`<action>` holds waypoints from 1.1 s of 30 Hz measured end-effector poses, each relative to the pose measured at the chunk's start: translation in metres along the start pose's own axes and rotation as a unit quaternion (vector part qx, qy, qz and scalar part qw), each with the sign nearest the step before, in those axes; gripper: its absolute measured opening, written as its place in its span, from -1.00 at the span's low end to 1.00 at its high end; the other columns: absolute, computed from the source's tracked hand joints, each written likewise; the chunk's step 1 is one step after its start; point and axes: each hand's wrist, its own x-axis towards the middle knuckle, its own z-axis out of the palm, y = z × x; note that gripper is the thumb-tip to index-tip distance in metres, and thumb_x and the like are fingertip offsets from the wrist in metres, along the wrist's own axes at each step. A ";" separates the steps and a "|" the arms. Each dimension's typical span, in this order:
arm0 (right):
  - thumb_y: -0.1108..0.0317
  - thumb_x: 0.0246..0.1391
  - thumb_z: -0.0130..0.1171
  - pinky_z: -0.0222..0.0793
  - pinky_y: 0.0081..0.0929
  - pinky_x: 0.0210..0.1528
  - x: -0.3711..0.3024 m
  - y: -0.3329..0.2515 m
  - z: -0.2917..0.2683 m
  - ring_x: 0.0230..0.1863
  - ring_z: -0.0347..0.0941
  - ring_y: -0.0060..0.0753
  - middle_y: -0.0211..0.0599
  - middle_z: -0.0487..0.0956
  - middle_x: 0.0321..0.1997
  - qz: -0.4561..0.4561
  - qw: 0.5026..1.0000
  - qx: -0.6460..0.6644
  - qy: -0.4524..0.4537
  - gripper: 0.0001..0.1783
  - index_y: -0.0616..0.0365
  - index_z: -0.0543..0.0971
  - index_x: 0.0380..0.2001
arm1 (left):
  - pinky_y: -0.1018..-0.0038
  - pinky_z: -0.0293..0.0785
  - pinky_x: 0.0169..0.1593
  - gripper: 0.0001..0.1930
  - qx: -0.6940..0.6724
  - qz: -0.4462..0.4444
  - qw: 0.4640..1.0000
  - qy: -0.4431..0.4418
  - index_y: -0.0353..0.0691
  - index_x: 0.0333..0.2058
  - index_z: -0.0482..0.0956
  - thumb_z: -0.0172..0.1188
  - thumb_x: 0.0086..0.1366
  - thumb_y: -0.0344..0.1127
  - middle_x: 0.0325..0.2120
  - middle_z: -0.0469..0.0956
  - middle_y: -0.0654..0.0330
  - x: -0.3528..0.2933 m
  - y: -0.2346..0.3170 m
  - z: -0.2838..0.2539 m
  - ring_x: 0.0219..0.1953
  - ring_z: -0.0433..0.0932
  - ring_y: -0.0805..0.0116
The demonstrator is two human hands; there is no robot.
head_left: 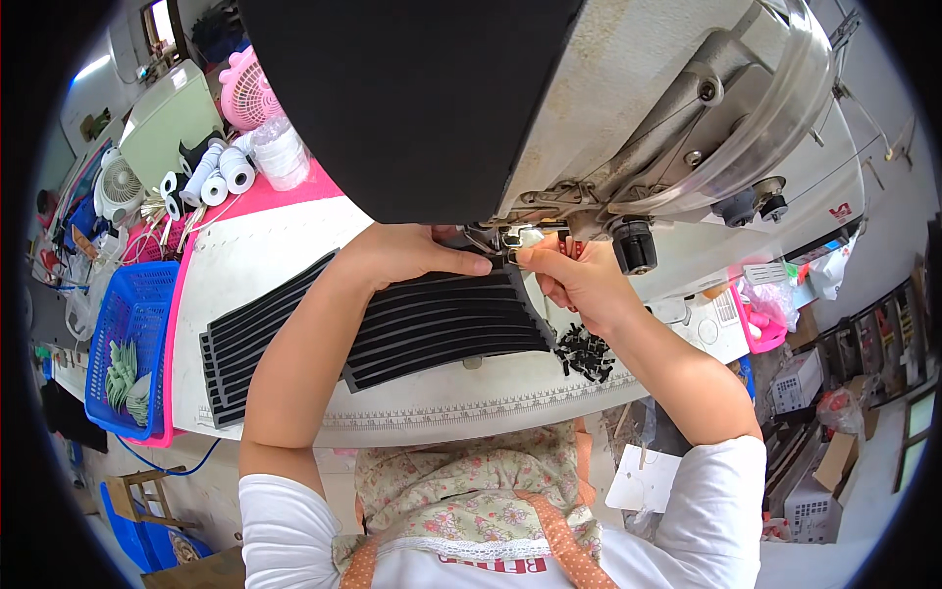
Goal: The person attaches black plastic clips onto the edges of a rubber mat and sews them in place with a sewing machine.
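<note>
In the head view, the person's left hand (412, 253) and right hand (593, 283) meet under the sewing machine (628, 128), at the upper end of the black strips (446, 329). The left thumb reaches over that end, its fingers mostly hidden, so whether this grip pinches cannot be told; the right thumb and forefinger bend close together beside the presser area — what lies between them is too small to tell. The strips lie side by side on the worktop (280, 231), partly under the left forearm. They look light, soft and flexible, likely to sag or skew if pulled by one corner, so a flat hold close to the end, with the rest supported, should suit. The worktop's curved near edge, marked with a ruler scale (471, 415), runs just below the strips; pale surface shows to their left and beyond. On the right, room is tighter — a pile of black scraps (585, 351) sits just beside the strips, below the right wrist, and the machine hangs low over both hands.
</note>
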 end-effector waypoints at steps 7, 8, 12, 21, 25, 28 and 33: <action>0.40 -0.15 0.22 -0.11 -0.83 -0.80 0.000 0.000 0.001 -0.84 0.07 -0.77 -0.51 0.33 -0.82 -0.003 1.000 -0.009 0.006 -0.82 0.13 0.47 -0.71 | 0.67 0.23 -0.46 -0.61 -0.032 0.022 0.999 0.007 -0.30 -0.37 0.56 0.42 -0.22 -0.25 -0.55 0.51 0.21 -0.001 -0.002 0.002 -0.55 0.37 0.47; 0.40 -0.15 0.22 -0.10 -0.83 -0.80 0.000 0.000 0.001 -0.84 0.07 -0.77 -0.51 0.33 -0.82 -0.001 1.000 -0.013 0.007 -0.83 0.13 0.47 -0.71 | 0.67 0.24 -0.46 -0.60 -0.037 0.028 0.999 0.006 -0.30 -0.37 0.56 0.42 -0.22 -0.25 -0.55 0.51 0.21 -0.001 -0.002 0.003 -0.55 0.37 0.47; 0.40 -0.15 0.22 -0.11 -0.83 -0.80 0.000 -0.001 0.000 -0.83 0.07 -0.77 -0.51 0.34 -0.82 -0.006 1.000 0.000 -0.004 -0.83 0.14 0.48 -0.70 | 0.64 0.33 -0.30 -0.54 -0.013 -0.021 1.000 -0.002 -0.38 -0.26 0.52 0.40 -0.19 -0.31 -0.44 0.54 0.12 0.000 0.004 0.003 -0.42 0.45 0.40; 0.38 -0.14 0.22 -0.10 -0.83 -0.79 0.000 0.001 -0.001 -0.83 0.08 -0.77 -0.50 0.35 -0.81 -0.011 1.000 -0.010 -0.007 -0.83 0.14 0.48 -0.69 | 0.63 0.29 -0.49 -0.64 0.036 0.014 0.999 0.023 -0.32 -0.36 0.54 0.36 -0.18 -0.30 -0.55 0.51 0.19 0.000 0.003 0.007 -0.58 0.36 0.48; 0.38 -0.13 0.22 -0.09 -0.82 -0.78 -0.001 0.002 0.000 -0.82 0.08 -0.77 -0.49 0.36 -0.79 -0.031 0.999 -0.026 -0.009 -0.83 0.14 0.48 -0.68 | 0.62 0.30 -0.49 -0.66 0.038 0.054 0.997 0.041 -0.33 -0.34 0.53 0.32 -0.15 -0.33 -0.54 0.51 0.18 -0.001 0.000 0.011 -0.58 0.38 0.47; 0.38 -0.13 0.22 -0.07 -0.82 -0.76 -0.004 0.005 -0.002 -0.79 0.09 -0.77 -0.48 0.38 -0.75 -0.068 0.994 -0.084 -0.005 -0.85 0.14 0.48 -0.66 | 0.64 0.31 -0.47 -0.66 0.046 0.158 0.985 0.057 -0.34 -0.32 0.53 0.29 -0.13 -0.34 -0.51 0.53 0.16 0.002 -0.012 0.013 -0.55 0.42 0.45; 0.42 -0.12 0.21 0.03 -0.81 -0.70 -0.005 0.025 -0.013 -0.69 0.16 -0.77 -0.48 0.44 -0.63 -0.273 0.944 -0.169 0.080 -0.87 0.12 0.48 -0.63 | 0.66 0.34 -0.43 -0.65 0.044 0.123 0.986 0.104 -0.34 -0.31 0.52 0.29 -0.14 -0.33 -0.46 0.55 0.15 -0.013 -0.005 0.024 -0.48 0.46 0.44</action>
